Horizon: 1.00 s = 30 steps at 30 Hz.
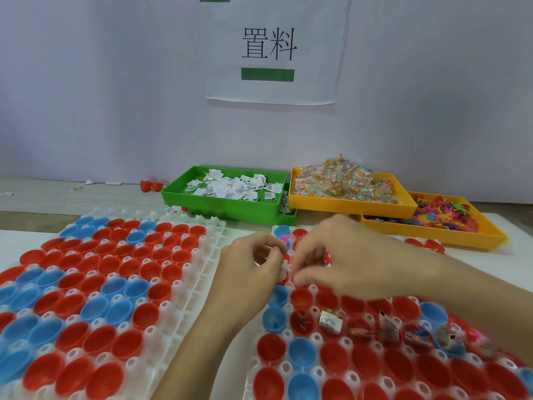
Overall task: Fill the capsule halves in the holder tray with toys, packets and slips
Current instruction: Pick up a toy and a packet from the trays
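Here, small white slips (281, 268) are pinched in the curled fingers of the left hand (253, 272), likely kept ready to be dropped in. The right hand (343, 255) is held close beside it, fingers bent down over the holder tray (288, 368); its grip cannot be told. Red and blue capsule halves (301, 353) lie just under both hands.

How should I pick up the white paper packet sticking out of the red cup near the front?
Pinch the white packet by its top edge, coming straight down from above. It stands tilted in a red capsule half of the right holder tray, so its upper part pokes above the rim while the cup wall hides the lower part. Neighbouring cups probably block a sideways reach.
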Motion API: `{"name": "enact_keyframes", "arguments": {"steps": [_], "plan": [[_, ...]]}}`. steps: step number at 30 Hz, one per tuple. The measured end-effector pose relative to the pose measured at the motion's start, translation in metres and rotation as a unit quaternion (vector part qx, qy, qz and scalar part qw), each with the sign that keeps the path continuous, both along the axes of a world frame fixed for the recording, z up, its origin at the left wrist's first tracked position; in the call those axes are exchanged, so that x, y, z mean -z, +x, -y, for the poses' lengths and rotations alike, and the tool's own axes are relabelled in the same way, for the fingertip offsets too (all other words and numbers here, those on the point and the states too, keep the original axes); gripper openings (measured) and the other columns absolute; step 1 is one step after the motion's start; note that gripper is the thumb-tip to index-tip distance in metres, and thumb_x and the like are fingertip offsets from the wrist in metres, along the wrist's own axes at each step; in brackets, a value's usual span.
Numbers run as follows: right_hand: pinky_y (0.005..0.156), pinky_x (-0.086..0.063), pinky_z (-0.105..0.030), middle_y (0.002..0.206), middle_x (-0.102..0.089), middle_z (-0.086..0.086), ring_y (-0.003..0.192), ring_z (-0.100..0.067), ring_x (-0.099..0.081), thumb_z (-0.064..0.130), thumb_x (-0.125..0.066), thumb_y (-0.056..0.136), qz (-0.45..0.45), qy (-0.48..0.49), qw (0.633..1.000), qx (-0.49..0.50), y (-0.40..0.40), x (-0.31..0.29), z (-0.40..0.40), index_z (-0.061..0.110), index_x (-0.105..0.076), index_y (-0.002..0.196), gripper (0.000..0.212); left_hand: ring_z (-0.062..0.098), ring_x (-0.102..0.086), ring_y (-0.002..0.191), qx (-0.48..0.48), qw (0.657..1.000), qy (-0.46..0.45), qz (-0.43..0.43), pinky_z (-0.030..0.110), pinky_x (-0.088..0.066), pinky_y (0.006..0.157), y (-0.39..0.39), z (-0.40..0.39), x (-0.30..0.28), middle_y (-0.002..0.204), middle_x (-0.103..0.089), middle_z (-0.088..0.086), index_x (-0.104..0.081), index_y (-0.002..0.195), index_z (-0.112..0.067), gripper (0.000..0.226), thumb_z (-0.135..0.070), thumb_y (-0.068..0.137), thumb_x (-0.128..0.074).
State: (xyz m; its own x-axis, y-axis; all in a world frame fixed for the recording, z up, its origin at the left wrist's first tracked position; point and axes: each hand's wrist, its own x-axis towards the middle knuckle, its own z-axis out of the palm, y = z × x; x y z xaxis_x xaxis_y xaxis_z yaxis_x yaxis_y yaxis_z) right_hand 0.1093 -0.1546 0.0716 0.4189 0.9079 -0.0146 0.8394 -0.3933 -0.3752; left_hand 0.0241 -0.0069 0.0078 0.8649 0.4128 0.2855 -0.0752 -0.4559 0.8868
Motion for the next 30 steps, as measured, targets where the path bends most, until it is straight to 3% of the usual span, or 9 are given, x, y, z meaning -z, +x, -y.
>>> {"name": "enact_keyframes", "arguments": {"steps": [5, 7, 11, 14, 17, 20, 23, 26, 30], "plan": [[0.075, -0.048, -0.019, 0.1, -0.069, 0.009, 0.092, -0.006, -0.063, 0.022, -0.06, 0.099, 0.043, 0.148, 0.974, 0.166, 0.078, -0.004, -0.012, 0.025, -0.072, 0.109, 0.016, 0.005, -0.065, 0.069, -0.015, 1.0, 0.003, 0.002, 0.008, -0.046, 0.057, 0.001, 0.002, 0.001, 0.072, -0.071, -0.003, -0.073, 0.078, -0.023, 0.026, -0.008, 0.089, -0.055], [0.072, -0.041, -0.02, 0.109, -0.065, 0.0, 0.096, -0.013, -0.058, 0.02, -0.057, 0.1, 0.045, 0.139, 0.965, 0.218, 0.109, 0.0, -0.017, 0.021, -0.066, 0.117, 0.019, 0.005, -0.064, 0.069, -0.018, 1.0, 0.007, 0.001, 0.008, -0.045, 0.056, 0.001, 0.003, 0.001, 0.071, -0.071, -0.004, -0.073, 0.078, -0.023, 0.026, -0.008, 0.089, -0.055], [0.084, -0.042, -0.027, 0.122, -0.065, -0.005, 0.102, -0.017, -0.059, 0.026, -0.063, 0.097, 0.046, 0.08, 0.969, 0.23, 0.141, 0.012, -0.034, 0.018, -0.068, 0.12, 0.025, 0.003, -0.063, 0.069, -0.025, 1.0, 0.001, 0.011, 0.008, -0.045, 0.055, 0.0, 0.003, 0.001, 0.072, -0.07, -0.005, -0.072, 0.079, -0.023, 0.026, -0.005, 0.089, -0.056], [0.086, -0.048, -0.028, 0.114, -0.071, -0.005, 0.106, -0.019, -0.064, 0.02, -0.07, 0.093, 0.051, 0.079, 0.97, 0.225, 0.15, 0.019, -0.045, 0.015, -0.076, 0.105, 0.015, 0.001, -0.063, 0.067, -0.03, 0.999, -0.003, 0.017, 0.007, -0.044, 0.054, 0.0, 0.003, 0.002, 0.072, -0.069, -0.007, -0.071, 0.08, -0.023, 0.026, -0.004, 0.089, -0.055], [0.086, -0.048, -0.029, 0.113, -0.073, -0.004, 0.102, -0.015, -0.063, 0.019, -0.071, 0.092, 0.037, 0.119, 0.963, 0.238, 0.157, 0.022, -0.047, 0.014, -0.079, 0.102, 0.013, 0.001, -0.063, 0.067, -0.034, 0.999, -0.002, 0.025, 0.008, -0.044, 0.054, 0.0, 0.003, 0.001, 0.073, -0.069, -0.01, -0.071, 0.08, -0.024, 0.026, -0.005, 0.089, -0.056], [0.083, -0.045, -0.027, 0.114, -0.073, -0.004, 0.096, -0.011, -0.061, 0.019, -0.068, 0.094, 0.028, 0.189, 0.94, 0.282, 0.161, 0.021, -0.042, 0.014, -0.077, 0.106, 0.016, 0.002, -0.064, 0.067, -0.039, 0.999, -0.001, 0.034, 0.009, -0.045, 0.055, 0.0, 0.003, 0.002, 0.073, -0.07, -0.008, -0.071, 0.08, -0.023, 0.025, -0.005, 0.089, -0.057], [0.08, -0.053, -0.027, 0.107, -0.073, -0.006, 0.092, -0.016, -0.069, 0.019, -0.066, 0.096, 0.007, 0.264, 0.91, 0.32, 0.159, 0.015, -0.029, 0.014, -0.076, 0.106, 0.015, 0.005, -0.064, 0.067, -0.036, 0.999, -0.001, 0.034, 0.013, -0.048, 0.056, 0.0, 0.004, 0.001, 0.074, -0.071, -0.005, -0.071, 0.081, -0.023, 0.024, -0.006, 0.089, -0.056], [0.057, -0.049, -0.009, 0.096, -0.072, -0.003, 0.068, 0.0, -0.069, 0.017, -0.065, 0.096, -0.026, 0.317, 0.894, 0.316, 0.14, 0.008, -0.011, 0.011, -0.074, 0.106, 0.014, 0.009, -0.065, 0.066, -0.03, 0.999, -0.012, 0.041, 0.021, -0.054, 0.057, -0.001, 0.006, 0.0, 0.076, -0.071, -0.004, -0.071, 0.083, -0.023, 0.024, -0.006, 0.091, -0.056], [0.064, -0.053, -0.018, 0.081, -0.076, 0.001, 0.07, -0.005, -0.071, 0.02, -0.066, 0.096, -0.064, 0.324, 0.907, 0.262, 0.089, 0.001, 0.018, 0.018, -0.075, 0.096, 0.009, 0.016, -0.067, 0.067, -0.019, 0.998, -0.027, 0.054, 0.038, -0.057, 0.066, -0.001, 0.012, -0.003, 0.075, -0.071, -0.003, -0.071, 0.086, -0.024, 0.019, -0.011, 0.092, -0.059]]}}
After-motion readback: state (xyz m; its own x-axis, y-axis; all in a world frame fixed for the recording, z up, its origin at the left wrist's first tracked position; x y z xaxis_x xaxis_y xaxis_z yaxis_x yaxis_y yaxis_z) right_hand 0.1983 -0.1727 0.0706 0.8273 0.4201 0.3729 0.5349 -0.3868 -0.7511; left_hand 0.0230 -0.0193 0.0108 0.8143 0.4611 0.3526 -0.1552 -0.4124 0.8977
